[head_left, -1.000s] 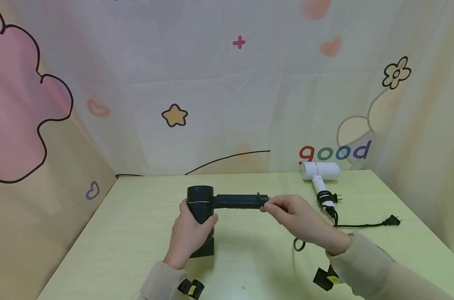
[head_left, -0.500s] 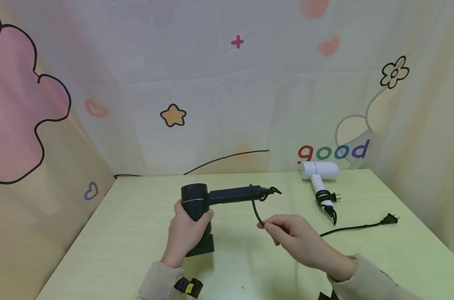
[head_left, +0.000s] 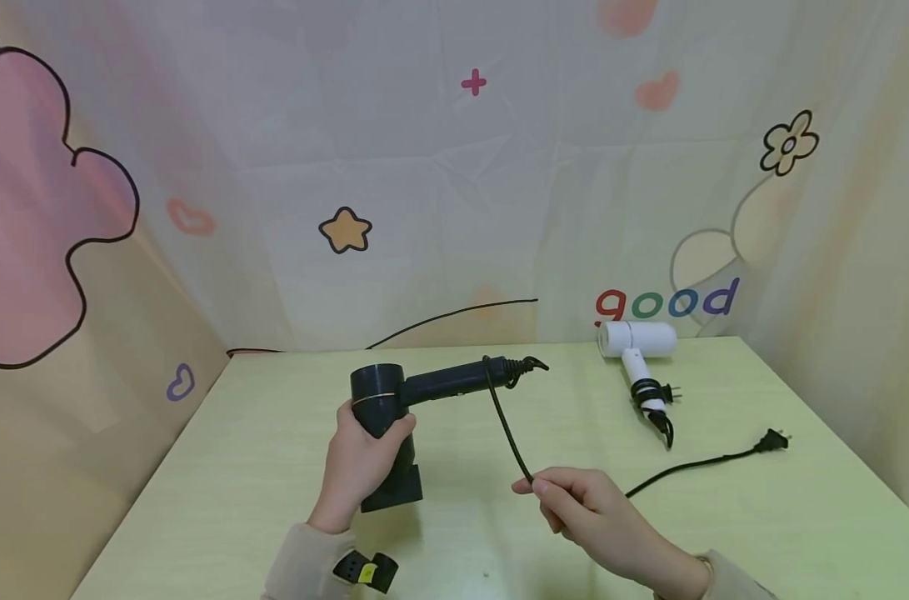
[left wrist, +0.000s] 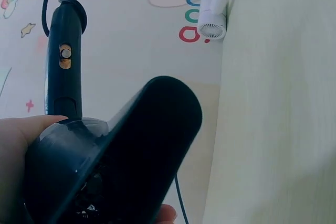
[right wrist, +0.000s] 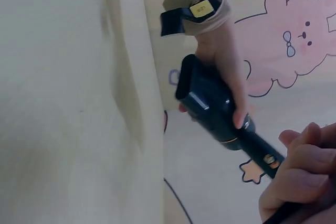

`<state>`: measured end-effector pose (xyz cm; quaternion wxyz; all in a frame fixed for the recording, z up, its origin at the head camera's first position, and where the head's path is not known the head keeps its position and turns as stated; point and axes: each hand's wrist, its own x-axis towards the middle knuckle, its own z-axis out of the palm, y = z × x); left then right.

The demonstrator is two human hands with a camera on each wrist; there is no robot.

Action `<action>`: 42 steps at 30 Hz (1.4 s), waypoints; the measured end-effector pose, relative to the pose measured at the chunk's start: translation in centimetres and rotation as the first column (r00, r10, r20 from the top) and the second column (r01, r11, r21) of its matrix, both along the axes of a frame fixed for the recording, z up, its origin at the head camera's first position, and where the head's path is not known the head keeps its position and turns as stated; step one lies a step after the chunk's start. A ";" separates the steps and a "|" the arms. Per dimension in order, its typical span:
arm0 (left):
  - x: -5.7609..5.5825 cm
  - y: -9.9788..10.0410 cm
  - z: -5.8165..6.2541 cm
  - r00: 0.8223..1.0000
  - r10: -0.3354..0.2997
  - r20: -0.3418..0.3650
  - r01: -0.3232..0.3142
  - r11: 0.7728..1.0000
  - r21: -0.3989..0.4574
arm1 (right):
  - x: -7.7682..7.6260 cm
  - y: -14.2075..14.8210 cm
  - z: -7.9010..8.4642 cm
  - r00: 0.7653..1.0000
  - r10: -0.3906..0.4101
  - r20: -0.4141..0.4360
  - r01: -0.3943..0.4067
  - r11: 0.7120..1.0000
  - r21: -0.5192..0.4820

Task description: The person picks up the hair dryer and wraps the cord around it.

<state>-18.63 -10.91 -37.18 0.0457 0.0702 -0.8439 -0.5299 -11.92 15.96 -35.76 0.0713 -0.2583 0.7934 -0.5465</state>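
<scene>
My left hand [head_left: 362, 468] grips the barrel of a dark hair dryer [head_left: 379, 396] above the table, thumb on the near side. A flat nozzle [head_left: 394, 492] points down toward me, and the handle [head_left: 447, 382] reaches to the right, tilted slightly up. Black cord is looped round the handle's end, which also shows in the left wrist view with a round button [left wrist: 65, 53]. Lower right, my right hand [head_left: 592, 517] pinches the black cord [head_left: 508, 429], drawn taut down from the handle. Past that hand, the cord runs to a plug [head_left: 772, 441] on the table.
A white hair dryer [head_left: 641, 340] lies at the table's back right, its black cord [head_left: 651, 392] wound round the handle. A printed curtain [head_left: 424, 183] hangs behind the pale table [head_left: 274, 417]. Each wrist wears a strapped camera, the left one [head_left: 366, 571] showing in the head view.
My right hand has moved down from the handle's end, pulling the cord into a straight length. The dark hair dryer has shifted left, its handle tipping upward. The plug has slid slightly left.
</scene>
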 end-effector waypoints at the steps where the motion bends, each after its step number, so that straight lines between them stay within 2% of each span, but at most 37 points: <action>1: 0.1 0.0 0.1 1.000 -0.004 0.001 0.004 1.000 0.004 | -0.1 0.0 -0.3 1.000 -0.001 0.005 0.001 1.000 -0.003; 7: 0.4 0.0 0.6 1.000 -0.018 -0.003 0.019 1.000 0.023 | -1.1 0.6 -2.1 0.998 -0.045 0.036 0.044 0.999 0.016; 13: 0.6 -0.1 0.7 0.999 -0.039 -0.004 0.039 0.999 0.032 | -2.6 1.3 -3.4 0.987 -0.079 0.140 0.076 0.997 0.023; 23: 1.1 0.0 0.8 0.997 -0.082 0.017 0.081 0.996 0.043 | -4.9 1.2 -4.4 0.970 -0.098 0.224 0.086 0.994 0.063; 28: 1.2 -0.1 0.8 0.993 -0.114 0.021 0.112 0.992 0.061 | -6.4 1.5 -4.4 0.959 -0.143 0.244 0.122 0.987 0.102; 33: 1.2 -0.2 0.8 0.991 -0.128 0.031 0.126 0.990 0.056 | -7.6 1.8 -3.8 0.955 -0.196 0.224 0.165 0.975 0.147; 37: 1.2 -0.3 0.7 0.990 -0.137 0.040 0.135 0.990 0.042 | -8.3 2.2 -3.2 0.958 -0.210 0.194 0.174 0.967 0.184; 42: 1.2 -0.4 0.8 0.988 -0.146 0.041 0.145 0.989 0.024 | -8.8 2.6 -2.1 0.956 -0.215 0.201 0.172 0.962 0.212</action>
